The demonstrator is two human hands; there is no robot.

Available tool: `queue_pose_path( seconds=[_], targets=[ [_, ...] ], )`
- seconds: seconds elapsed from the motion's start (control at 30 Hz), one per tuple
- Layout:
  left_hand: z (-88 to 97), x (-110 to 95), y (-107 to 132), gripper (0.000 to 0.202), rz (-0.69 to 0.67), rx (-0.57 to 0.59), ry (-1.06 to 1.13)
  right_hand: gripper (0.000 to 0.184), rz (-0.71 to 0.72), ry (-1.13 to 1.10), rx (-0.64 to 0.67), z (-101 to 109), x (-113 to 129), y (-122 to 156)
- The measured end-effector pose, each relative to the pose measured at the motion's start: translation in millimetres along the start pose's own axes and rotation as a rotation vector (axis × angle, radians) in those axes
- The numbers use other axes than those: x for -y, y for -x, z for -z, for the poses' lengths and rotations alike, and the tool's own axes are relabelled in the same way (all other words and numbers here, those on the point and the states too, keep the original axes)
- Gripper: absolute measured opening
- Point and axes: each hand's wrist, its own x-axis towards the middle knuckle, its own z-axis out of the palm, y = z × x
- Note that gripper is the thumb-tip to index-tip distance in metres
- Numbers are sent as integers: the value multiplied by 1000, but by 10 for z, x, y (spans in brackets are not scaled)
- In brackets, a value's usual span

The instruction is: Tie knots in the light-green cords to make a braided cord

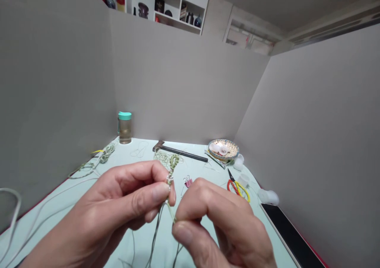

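Observation:
A green and white knotted cord braid (173, 163) stands upright above the table, pinched between the thumb and fingers of my left hand (127, 200). Small white beads or knots show along its lower part, partly hidden by my fingertips. From its lower end hang several dark loose cords (156, 228). Just to the right and lower, my right hand (219, 224) pinches a thin light green cord (170, 210) between thumb and index finger. That cord runs up to the braid's lower end. The two hands are close but apart.
Behind lie a dark hammer (184, 153) and a tangle of green cord (162, 157). At right are scissors (239, 187), a patterned bowl (234, 151) and a black-screened tablet (292, 236). A pink binder clip (187, 181) lies mid-table; a bottle (125, 129) stands back left.

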Motion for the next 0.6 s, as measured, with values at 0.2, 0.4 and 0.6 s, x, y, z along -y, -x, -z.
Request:
queue_pose_path(
  seconds=[0.2, 0.4, 0.6],
  targets=[
    [101, 4, 0, 26, 0, -2, -149, 16, -99, 79, -35, 42, -10, -3],
    [63, -31, 0, 22, 1, -55, -195, 12, -116, 52, -9, 60, 23, -30],
    [13, -46, 39, 22, -58, -80, -216, 9, -334, 19, -13, 26, 69, 5]
  ],
)
